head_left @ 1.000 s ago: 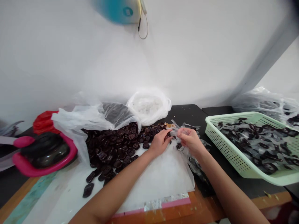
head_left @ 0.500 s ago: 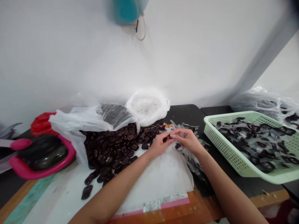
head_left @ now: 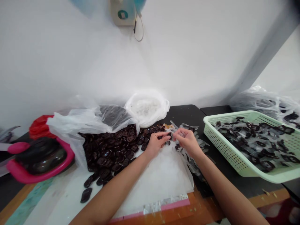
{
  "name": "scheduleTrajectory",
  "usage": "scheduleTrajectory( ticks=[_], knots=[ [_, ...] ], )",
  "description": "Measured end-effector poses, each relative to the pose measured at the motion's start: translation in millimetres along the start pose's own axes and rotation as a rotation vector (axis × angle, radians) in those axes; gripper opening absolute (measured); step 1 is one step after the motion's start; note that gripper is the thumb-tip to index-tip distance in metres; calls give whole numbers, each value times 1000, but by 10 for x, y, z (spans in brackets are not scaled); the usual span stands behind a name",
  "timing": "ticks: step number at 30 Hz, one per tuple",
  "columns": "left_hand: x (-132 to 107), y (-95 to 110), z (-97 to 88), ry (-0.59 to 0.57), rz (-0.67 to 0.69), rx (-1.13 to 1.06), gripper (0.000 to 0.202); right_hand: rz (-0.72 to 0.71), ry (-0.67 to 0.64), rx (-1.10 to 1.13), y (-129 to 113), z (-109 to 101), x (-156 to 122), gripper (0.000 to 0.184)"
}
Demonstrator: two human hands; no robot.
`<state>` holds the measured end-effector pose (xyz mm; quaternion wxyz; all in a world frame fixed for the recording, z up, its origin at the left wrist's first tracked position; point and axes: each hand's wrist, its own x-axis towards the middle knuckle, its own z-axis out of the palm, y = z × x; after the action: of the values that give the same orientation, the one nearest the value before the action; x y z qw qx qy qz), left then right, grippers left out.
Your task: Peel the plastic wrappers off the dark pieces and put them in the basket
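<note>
My left hand and my right hand meet at their fingertips above a white sheet. Between them is a small dark moulded piece with clear plastic attached. The left fingers pinch the dark piece, and the right fingers pinch the clear part. To the left of my hands lies a heap of dark brown moulded pieces. Clear plastic scraps with dark bits trail down beside my right hand.
A pale green perforated basket full of dark pieces and clear scraps stands at the right on the black tabletop. Plastic bags line the back. A pink-rimmed container sits at the left. A wooden table edge runs along the front.
The view has shifted slightly, so the whole scene sits a little further left and the wall unit shows more. My hands stay together at their fingertips on the small piece.
</note>
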<state>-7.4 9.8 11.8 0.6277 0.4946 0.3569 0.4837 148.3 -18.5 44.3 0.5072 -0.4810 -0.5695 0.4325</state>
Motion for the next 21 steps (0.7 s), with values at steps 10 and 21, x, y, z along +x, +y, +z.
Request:
scheduleTrajectory(
  ticks=[10,21],
  knots=[
    [-30,0,42,-20,-23,-72,47,-215,190,-457,30,61,-9,21],
    [-9,-35,17,46,19,-40,41,-332,135,-524,101,42,-1,22]
  ],
)
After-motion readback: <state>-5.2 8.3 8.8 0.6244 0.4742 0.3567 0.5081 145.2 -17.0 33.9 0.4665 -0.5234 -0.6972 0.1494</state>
